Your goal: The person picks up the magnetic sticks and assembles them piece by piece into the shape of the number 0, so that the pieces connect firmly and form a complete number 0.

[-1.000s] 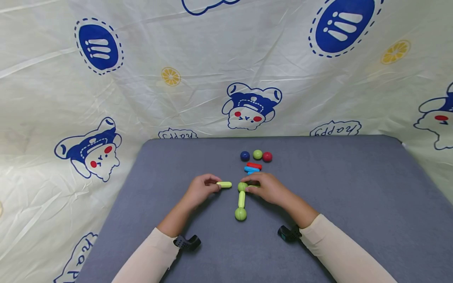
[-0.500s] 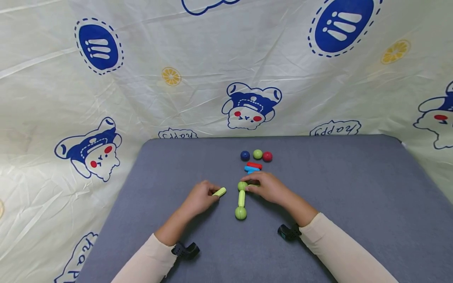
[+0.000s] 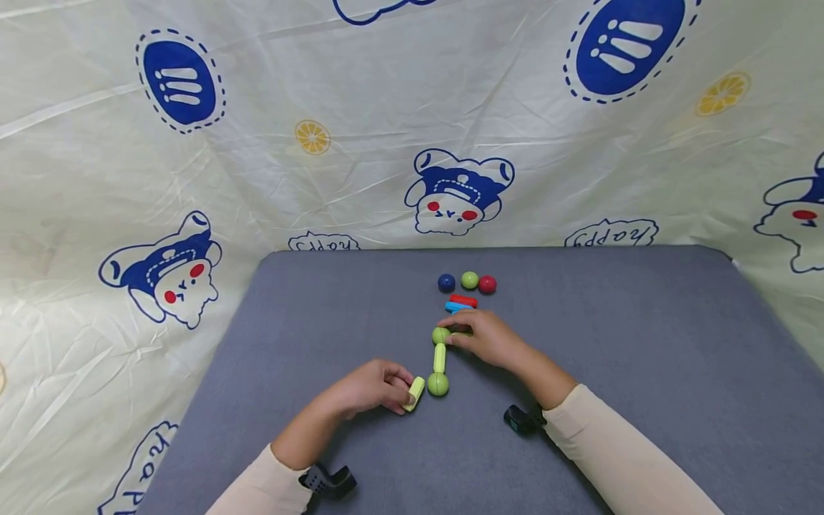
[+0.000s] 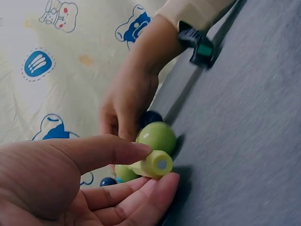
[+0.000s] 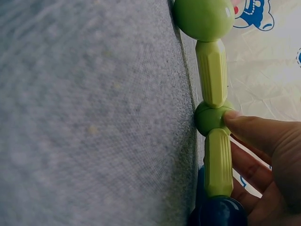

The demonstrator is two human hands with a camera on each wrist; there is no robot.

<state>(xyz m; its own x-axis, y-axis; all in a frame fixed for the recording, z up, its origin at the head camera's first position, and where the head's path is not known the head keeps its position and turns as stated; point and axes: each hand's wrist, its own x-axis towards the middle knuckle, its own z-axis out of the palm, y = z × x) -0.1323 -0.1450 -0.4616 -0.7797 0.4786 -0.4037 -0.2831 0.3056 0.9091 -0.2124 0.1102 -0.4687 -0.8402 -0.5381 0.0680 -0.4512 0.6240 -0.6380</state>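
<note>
My left hand (image 3: 376, 386) pinches a pale yellow-green magnetic rod (image 3: 415, 393) between thumb and fingers; a small metallic disc (image 4: 162, 164) shows at its end in the left wrist view. Just right of this rod lies the near green ball (image 3: 438, 384) of a joined chain. A second yellow-green rod (image 3: 439, 357) links it to another green ball (image 3: 440, 335), which my right hand (image 3: 486, 340) holds with thumb and fingers. In the right wrist view a further rod (image 5: 218, 162) runs from that ball to a dark blue ball (image 5: 221, 212), hidden under my hand from above.
Behind the chain lie a red rod (image 3: 463, 301) and blue rods (image 3: 458, 307), partly covered by my right hand. Farther back sit a blue ball (image 3: 446, 283), a green ball (image 3: 469, 280) and a red ball (image 3: 487, 285) on the grey table (image 3: 611, 322).
My left hand has drawn back toward me and then to the right, turning its rod, and now sits beside the near green ball. The right hand stays on the chain, almost still.
</note>
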